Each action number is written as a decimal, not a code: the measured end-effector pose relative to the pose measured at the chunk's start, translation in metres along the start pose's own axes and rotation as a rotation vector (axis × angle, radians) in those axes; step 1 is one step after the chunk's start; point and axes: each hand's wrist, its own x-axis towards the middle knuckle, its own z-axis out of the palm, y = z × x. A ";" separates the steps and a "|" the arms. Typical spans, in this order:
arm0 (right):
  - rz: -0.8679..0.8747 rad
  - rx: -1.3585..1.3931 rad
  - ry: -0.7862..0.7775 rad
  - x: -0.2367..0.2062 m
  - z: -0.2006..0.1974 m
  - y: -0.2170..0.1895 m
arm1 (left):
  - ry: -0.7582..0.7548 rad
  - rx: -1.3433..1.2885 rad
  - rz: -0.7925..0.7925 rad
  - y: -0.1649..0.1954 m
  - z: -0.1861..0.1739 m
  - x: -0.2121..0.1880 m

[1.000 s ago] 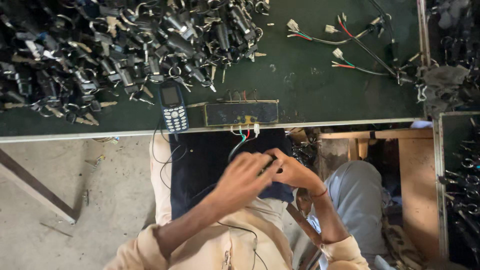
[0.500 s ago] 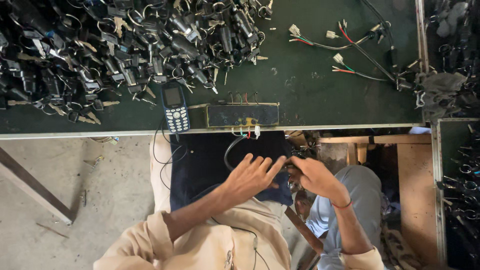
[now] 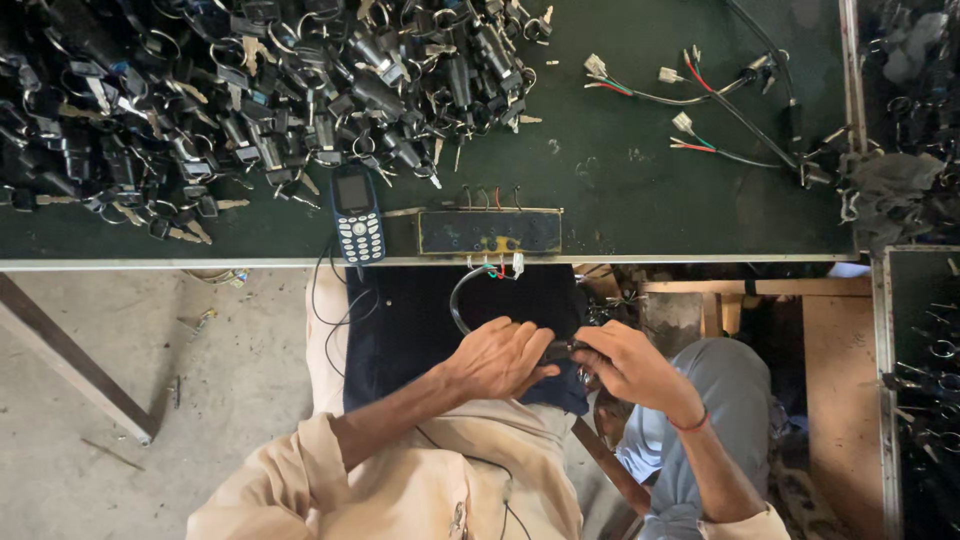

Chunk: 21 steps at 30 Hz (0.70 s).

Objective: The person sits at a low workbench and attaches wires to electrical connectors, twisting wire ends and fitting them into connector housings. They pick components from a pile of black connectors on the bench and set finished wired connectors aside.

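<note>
Over my lap, my left hand [image 3: 500, 358] and my right hand [image 3: 630, 365] meet on a small dark lock part [image 3: 560, 350], fingers closed around it. A black cable [image 3: 462, 300] loops up from it to coloured connectors hanging under a flat dark tester box [image 3: 490, 232] at the front edge of the green table [image 3: 620, 200]. A dark cloth [image 3: 410, 320] covers my lap beneath the hands.
A large heap of black ignition locks and keys [image 3: 250, 90] fills the table's left half. A keypad phone [image 3: 357, 212] lies by the box. Loose wire harnesses [image 3: 720, 100] sit at the right. More lock parts lie in a side tray [image 3: 925, 400].
My hands parted briefly half a second ago, then closed together again on the part. The view shifted slightly.
</note>
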 end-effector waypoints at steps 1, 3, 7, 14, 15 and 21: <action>0.081 0.047 -0.020 0.000 0.001 -0.001 | 0.076 0.022 0.010 0.002 -0.001 0.000; 0.250 0.180 -0.069 0.002 0.001 -0.002 | 0.158 0.066 0.004 0.006 -0.001 0.002; 0.292 0.159 -0.109 0.003 0.000 -0.007 | 0.132 0.050 -0.083 0.007 0.005 0.011; -0.098 -0.247 -0.029 -0.005 -0.009 -0.007 | 0.039 -0.118 -0.143 0.002 0.009 0.007; -0.091 -0.295 -0.008 -0.007 -0.015 -0.004 | 0.055 -0.116 -0.169 0.002 0.007 0.007; 0.288 0.212 0.735 -0.026 -0.078 0.006 | 0.162 -0.267 -0.221 0.001 -0.014 0.010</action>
